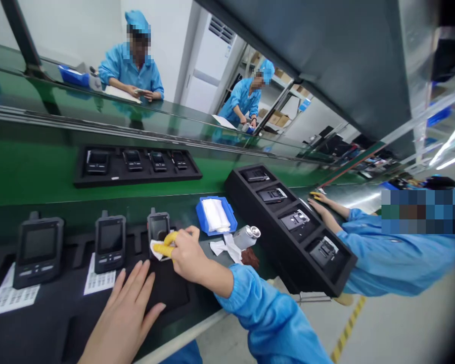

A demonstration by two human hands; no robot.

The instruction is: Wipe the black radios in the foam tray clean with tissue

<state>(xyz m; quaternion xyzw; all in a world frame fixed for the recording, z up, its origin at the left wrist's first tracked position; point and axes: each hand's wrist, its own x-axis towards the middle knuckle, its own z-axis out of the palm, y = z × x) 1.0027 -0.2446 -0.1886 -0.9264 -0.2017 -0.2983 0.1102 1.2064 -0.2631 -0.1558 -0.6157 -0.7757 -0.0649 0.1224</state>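
Observation:
My right hand point(191, 255), with yellow finger cots on its fingertips, pinches a white wipe point(156, 249) against the front of a handheld radio point(158, 222). That radio has a small screen and a stub antenna; its lower part is hidden behind my fingers. My left hand point(123, 316) lies with fingers stretched on the black foam tray point(26, 331), just below the radios, and holds nothing. Two more radios, one in the middle point(110, 238) and one at the left point(39, 247), rest in the tray with white label sheets under them.
A blue bin point(233, 222) of folded white wipes stands beyond my right hand, near a metal dispenser can point(245, 236) and crumpled wipes point(227, 247). More foam trays with devices lie behind point(136, 177) and to the right point(288, 253). A co-worker's sleeve point(387, 253) reaches in at right.

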